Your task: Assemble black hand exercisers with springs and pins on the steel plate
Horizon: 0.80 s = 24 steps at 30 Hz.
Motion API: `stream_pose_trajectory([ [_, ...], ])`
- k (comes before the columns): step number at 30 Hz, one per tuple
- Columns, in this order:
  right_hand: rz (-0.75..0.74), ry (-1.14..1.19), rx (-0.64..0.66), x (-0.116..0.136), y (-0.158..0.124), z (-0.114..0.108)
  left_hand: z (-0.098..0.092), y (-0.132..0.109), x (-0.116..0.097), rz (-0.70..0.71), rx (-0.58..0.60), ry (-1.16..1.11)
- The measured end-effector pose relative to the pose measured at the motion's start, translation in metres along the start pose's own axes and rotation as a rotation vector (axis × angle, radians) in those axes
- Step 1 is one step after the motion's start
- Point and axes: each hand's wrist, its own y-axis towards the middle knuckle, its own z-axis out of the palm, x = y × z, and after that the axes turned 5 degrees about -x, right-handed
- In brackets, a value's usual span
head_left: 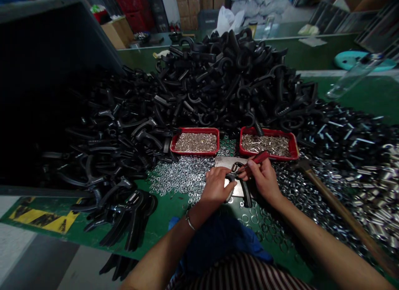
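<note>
My left hand (pixel 215 184) is closed on a black hand grip (pixel 247 195) with a small metal coil spring, low over a pale metal plate (pixel 222 160). In my right hand (pixel 265 181) is a red-handled tool, which looks like a screwdriver (pixel 261 156). Its front end points left to the joint of the hand grip; my fingers partly hide the tip. Just behind the plate stand two red trays: the left tray (pixel 171 145) holds tiny metal parts, the right tray (pixel 294 145) holds small pins.
A large heap of black handles (pixel 218 82) fills the back and left. Loose washers (pixel 181 175) cover the green table around the plate. A wooden-handled hammer (pixel 339 207) lies at right beside metal sleeves (pixel 382 190). Finished-looking hand grips (pixel 131 219) lie at the front left edge.
</note>
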Motion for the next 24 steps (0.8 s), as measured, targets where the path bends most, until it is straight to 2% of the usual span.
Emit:
stream_pose_trajectory([
  [2, -0.027, -0.083, 0.008, 0.003, -0.003, -0.001, 0.000, 0.000, 0.000, -0.001, 0.000, 0.002],
  [6, -0.138, -0.506, 0.057, 0.017, -0.005, 0.002, -0.001, 0.000, 0.000, 0.000, 0.028, 0.017],
  [8, -0.158, -0.634, 0.089, 0.028, 0.001, 0.008, -0.001, 0.001, -0.001, -0.001, 0.039, 0.033],
  [9, -0.130, -0.598, 0.134, 0.033, 0.006, 0.010, -0.001, 0.001, -0.002, -0.003, 0.043, 0.042],
  [12, 0.040, -0.270, 0.357, 0.048, 0.020, 0.015, -0.002, 0.001, -0.003, -0.015, 0.040, 0.057],
  [14, 0.109, -0.027, 0.403, 0.052, 0.027, 0.012, -0.002, 0.001, -0.004, -0.010, 0.038, 0.050],
  [16, 0.093, 0.137, 0.300, 0.049, 0.028, 0.005, -0.002, 0.001, -0.003, 0.002, 0.032, 0.040],
  [18, 0.061, 0.205, 0.195, 0.038, 0.024, -0.004, -0.002, 0.000, -0.003, 0.009, 0.025, 0.036],
  [24, 0.037, 0.046, 0.113, 0.000, 0.004, -0.016, 0.001, -0.001, -0.001, 0.004, 0.014, 0.043],
])
